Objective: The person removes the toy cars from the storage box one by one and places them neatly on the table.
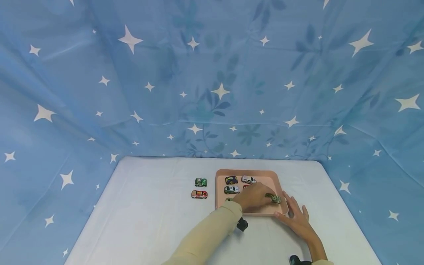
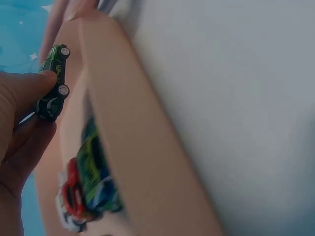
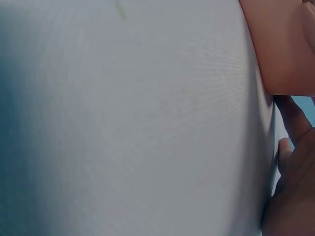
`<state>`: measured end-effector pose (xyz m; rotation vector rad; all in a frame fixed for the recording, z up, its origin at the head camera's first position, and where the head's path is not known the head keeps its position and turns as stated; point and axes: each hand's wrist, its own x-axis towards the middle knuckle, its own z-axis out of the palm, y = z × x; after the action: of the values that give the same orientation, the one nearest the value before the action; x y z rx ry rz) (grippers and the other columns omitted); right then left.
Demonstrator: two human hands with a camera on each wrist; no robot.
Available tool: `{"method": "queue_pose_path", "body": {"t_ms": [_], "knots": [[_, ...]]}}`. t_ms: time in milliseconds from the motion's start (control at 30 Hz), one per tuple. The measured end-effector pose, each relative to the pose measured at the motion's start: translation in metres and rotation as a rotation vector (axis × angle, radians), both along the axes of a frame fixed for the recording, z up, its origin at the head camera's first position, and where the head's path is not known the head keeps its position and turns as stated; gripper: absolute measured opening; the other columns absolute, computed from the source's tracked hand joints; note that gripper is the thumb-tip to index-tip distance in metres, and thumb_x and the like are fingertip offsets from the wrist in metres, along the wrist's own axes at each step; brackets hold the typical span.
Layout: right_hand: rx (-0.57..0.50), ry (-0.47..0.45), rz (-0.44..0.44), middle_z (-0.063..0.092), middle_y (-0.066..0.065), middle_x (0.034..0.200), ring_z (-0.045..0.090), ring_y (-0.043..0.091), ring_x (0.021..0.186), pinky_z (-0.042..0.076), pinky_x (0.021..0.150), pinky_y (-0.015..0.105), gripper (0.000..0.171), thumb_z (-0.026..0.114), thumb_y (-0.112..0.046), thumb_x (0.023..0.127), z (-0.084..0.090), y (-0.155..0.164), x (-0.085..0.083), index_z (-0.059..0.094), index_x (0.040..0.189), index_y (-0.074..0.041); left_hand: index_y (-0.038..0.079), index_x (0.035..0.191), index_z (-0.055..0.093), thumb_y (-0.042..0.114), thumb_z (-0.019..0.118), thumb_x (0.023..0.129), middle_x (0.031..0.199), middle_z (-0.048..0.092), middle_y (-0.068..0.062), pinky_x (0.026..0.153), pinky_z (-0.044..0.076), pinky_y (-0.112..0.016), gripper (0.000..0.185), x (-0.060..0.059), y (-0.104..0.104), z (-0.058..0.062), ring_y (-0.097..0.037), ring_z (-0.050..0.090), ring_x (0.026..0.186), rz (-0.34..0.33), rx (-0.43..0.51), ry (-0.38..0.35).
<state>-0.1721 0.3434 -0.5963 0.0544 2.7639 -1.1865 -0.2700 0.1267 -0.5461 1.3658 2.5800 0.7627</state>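
Observation:
My left hand (image 1: 255,197) pinches a dark green toy car (image 1: 273,198) between thumb and fingers, over the right part of a peach-coloured tray (image 1: 271,177). Close up in the left wrist view, the car (image 2: 55,83) is tilted, its wheels facing the camera. My right hand (image 1: 297,220) holds the tray's near right corner, thumb at the front wall and fingers along the right side. Inside the tray stand a dark purple car (image 1: 231,180), a white car (image 1: 248,179) and a white-and-green car (image 1: 232,189). My left hand partly hides a red car and a green one.
Left of the tray, a green toy car (image 1: 200,182) and a red-orange toy car (image 1: 199,194) stand on the white table (image 1: 139,213). A blue curtain (image 1: 212,66) with white stars surrounds the table's back and sides.

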Motion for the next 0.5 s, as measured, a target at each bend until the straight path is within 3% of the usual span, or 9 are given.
{"method": "queue_pose_path", "body": {"t_ms": [200,500], "knots": [[-0.015,-0.008,0.001,0.013,0.034,0.172,0.002,0.056,0.158,-0.018,0.117,0.072,0.104,0.076,-0.049,0.094,-0.001,0.001,0.0,0.019,0.173,-0.012,0.019,0.13,0.08,0.019,0.069,0.108,0.109,0.077,0.014,0.07,0.042,-0.011,0.025,-0.006,-0.015,0.008,0.008,0.053,0.069,-0.022,0.007,-0.009],[0.016,-0.032,-0.022,0.013,0.033,0.172,0.002,0.055,0.158,-0.018,0.119,0.07,0.108,0.077,-0.052,0.092,-0.003,0.0,-0.002,0.018,0.172,-0.01,0.016,0.136,0.076,0.018,0.069,0.108,0.119,0.077,0.009,0.077,0.045,-0.012,0.029,-0.017,-0.044,0.016,0.005,0.056,0.075,-0.015,0.022,-0.02]]}}
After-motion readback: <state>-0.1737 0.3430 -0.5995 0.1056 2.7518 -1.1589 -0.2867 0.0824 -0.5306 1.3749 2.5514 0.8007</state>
